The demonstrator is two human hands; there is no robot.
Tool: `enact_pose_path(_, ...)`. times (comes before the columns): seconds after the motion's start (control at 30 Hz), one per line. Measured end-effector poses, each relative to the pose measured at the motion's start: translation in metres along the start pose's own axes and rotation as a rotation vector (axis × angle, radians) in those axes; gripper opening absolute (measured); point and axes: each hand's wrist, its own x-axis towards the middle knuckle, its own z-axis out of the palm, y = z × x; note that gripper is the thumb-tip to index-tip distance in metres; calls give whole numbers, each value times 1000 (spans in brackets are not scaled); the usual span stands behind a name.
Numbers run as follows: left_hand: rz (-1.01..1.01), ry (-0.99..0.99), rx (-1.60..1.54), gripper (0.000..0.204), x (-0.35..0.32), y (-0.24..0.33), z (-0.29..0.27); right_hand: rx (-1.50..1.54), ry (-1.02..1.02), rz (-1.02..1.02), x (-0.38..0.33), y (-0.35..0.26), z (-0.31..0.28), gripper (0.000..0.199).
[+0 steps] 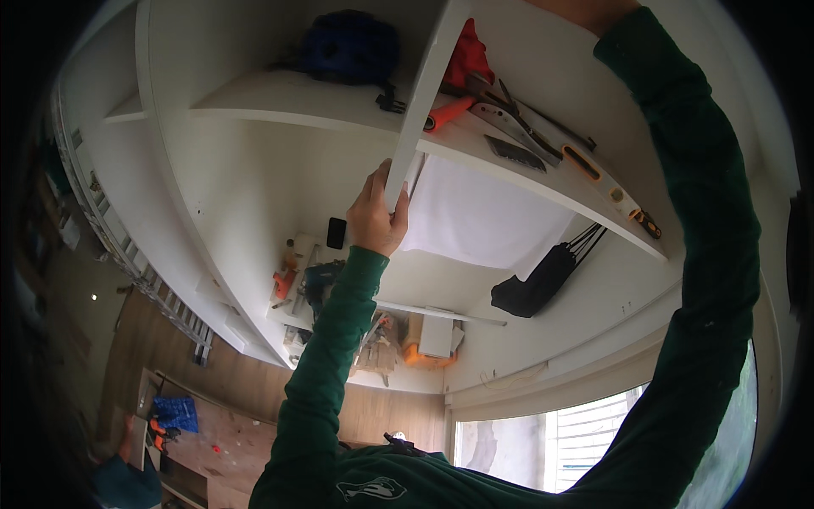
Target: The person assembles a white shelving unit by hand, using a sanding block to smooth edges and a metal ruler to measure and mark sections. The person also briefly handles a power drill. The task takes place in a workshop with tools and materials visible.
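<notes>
My left hand point(378, 216) is closed round the lower front edge of a white upright panel point(428, 89), with the thumb on its right side. My right hand point(585, 10) is at the top edge, by the upper wall of the cabinet; its fingers are cut off from view. Between them, a white shelf point(615, 222) carries a spirit level point(600, 176), a dark flat blade point(515, 153), a red cloth point(469, 58), an orange tube-shaped thing point(451, 112) and some long metal tools point(517, 123).
A blue helmet-like thing point(349, 47) sits on the left shelf point(297, 103). A black drawstring bag point(538, 280) hangs below the right shelf. Lower down are a phone-like black object point(337, 233) and a yellow box point(421, 352). A ladder point(161, 297) stands left; another person's sleeve point(127, 483) shows lower left.
</notes>
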Motion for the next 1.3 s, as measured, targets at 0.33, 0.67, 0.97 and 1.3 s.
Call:
enact_pose_path(0.33, -16, 0, -7, 38, -2, -3, 3, 47, -172, -49, -101, 0, -51, 24)
enact_pose_path(0.67, -88, -39, -45, 37, -1, 2, 1, 113, -425, 405, -153, -138, -162, 30)
enact_pose_path(0.97, -147, -54, -80, 36, -2, 3, 1, 249, -321, 1155, -164, -242, -66, 34)
enact_pose_path(1.3, -218, -115, -51, 36, -7, -8, 4, 512, -341, 1583, -172, -268, 2, 26)
